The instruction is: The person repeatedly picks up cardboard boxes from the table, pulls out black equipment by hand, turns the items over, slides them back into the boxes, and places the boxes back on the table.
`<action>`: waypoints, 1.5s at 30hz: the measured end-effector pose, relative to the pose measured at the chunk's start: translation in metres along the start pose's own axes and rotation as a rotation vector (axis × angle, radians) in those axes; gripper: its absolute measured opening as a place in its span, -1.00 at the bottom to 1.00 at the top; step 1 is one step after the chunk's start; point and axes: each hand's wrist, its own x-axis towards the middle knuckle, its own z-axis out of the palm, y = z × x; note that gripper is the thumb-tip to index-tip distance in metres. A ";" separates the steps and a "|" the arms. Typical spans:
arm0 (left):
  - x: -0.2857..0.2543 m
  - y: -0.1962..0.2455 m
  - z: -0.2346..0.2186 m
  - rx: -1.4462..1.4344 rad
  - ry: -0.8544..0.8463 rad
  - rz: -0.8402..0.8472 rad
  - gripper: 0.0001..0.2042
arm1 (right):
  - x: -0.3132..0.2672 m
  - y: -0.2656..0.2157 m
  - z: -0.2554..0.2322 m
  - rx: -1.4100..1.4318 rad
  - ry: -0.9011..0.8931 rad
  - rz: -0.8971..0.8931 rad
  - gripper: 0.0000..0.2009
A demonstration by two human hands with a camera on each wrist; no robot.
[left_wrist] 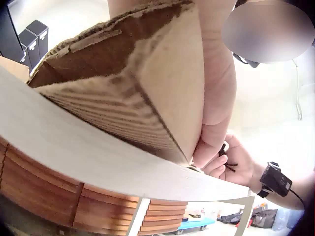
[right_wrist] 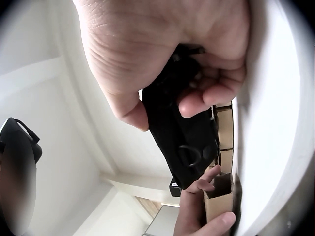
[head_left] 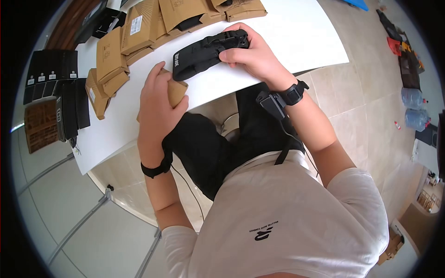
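My left hand [head_left: 157, 106] grips a small brown cardboard box [head_left: 177, 93] near the table's front edge. One end of that box gapes open toward the camera in the left wrist view, with its bare inner wall [left_wrist: 106, 46] showing. In my right hand [head_left: 257, 58] is a black fabric pouch [head_left: 197, 54] with white lettering at its far end and straps and a buckle nearer my fingers. Thumb and fingers pinch the strap end, and the pouch [right_wrist: 179, 128] points toward the box. Part of the buckle is hidden behind my fingers.
Several brown cardboard boxes [head_left: 110, 53] line the back of the white table [head_left: 301, 41], some with black items inside. Black boxes [head_left: 51, 69] stand beyond the left end. Large water bottles [head_left: 416, 119] and bags [head_left: 409, 65] lie on the floor at right.
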 end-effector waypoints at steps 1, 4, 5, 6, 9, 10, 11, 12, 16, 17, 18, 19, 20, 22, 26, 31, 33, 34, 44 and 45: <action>0.000 0.000 0.001 0.004 0.001 -0.001 -0.54 | 0.000 -0.001 0.001 0.002 -0.003 -0.001 -0.61; -0.001 -0.002 0.002 0.016 0.040 0.063 -0.52 | 0.000 -0.004 0.002 -0.034 -0.006 0.007 -0.62; -0.002 -0.001 0.001 -0.003 0.061 0.054 -0.53 | 0.000 -0.001 0.001 -0.054 -0.007 -0.005 -0.62; -0.002 0.000 0.000 -0.022 0.081 0.046 -0.53 | 0.001 0.000 0.001 -0.074 -0.007 -0.016 -0.62; -0.005 0.001 -0.006 -0.042 0.115 0.021 -0.56 | -0.001 -0.003 0.001 -0.115 -0.031 -0.016 -0.62; -0.005 0.001 -0.007 -0.059 0.129 0.019 -0.57 | -0.002 -0.004 0.001 -0.151 -0.044 -0.012 -0.61; -0.006 0.002 -0.007 -0.056 0.135 0.015 -0.57 | -0.003 -0.004 0.003 -0.152 -0.051 -0.014 -0.61; -0.005 0.003 -0.007 -0.062 0.116 0.025 -0.57 | -0.005 -0.003 0.004 -0.168 -0.067 -0.051 -0.58; -0.006 0.005 -0.009 -0.074 0.086 0.069 -0.57 | -0.012 -0.006 0.006 -0.122 -0.133 -0.057 -0.49; -0.006 0.005 -0.010 -0.073 0.089 0.069 -0.57 | -0.011 -0.006 0.007 -0.123 -0.136 -0.058 -0.49; -0.005 0.004 -0.012 -0.096 0.062 0.071 -0.56 | -0.011 -0.006 0.007 -0.106 -0.167 -0.042 -0.48; -0.004 0.004 -0.013 -0.121 0.034 0.074 -0.56 | -0.011 -0.006 0.006 -0.088 -0.197 -0.025 -0.46; -0.002 0.005 -0.013 -0.121 0.034 0.079 -0.56 | -0.011 -0.006 0.006 -0.089 -0.194 -0.029 -0.46; 0.000 0.007 -0.014 -0.155 -0.041 0.071 -0.55 | -0.012 -0.007 0.005 -0.110 -0.216 -0.032 -0.46; 0.003 0.012 -0.008 -0.112 -0.056 0.119 -0.57 | -0.011 -0.007 0.004 -0.096 -0.234 -0.016 -0.47; 0.009 0.015 -0.005 -0.173 -0.022 0.132 -0.50 | -0.009 -0.005 0.000 -0.088 -0.189 -0.011 -0.48; 0.012 0.018 -0.005 -0.191 -0.023 0.131 -0.45 | -0.008 -0.005 0.001 -0.075 -0.183 -0.016 -0.49; 0.013 0.019 -0.005 -0.209 -0.026 0.127 -0.39 | -0.008 -0.005 0.001 -0.059 -0.175 -0.020 -0.51; 0.026 0.027 -0.010 -0.231 -0.153 0.086 -0.13 | -0.001 -0.004 -0.005 0.064 -0.102 0.060 -0.56; 0.028 0.028 -0.010 -0.239 -0.169 0.076 -0.11 | -0.001 -0.004 -0.006 0.084 -0.113 0.057 -0.56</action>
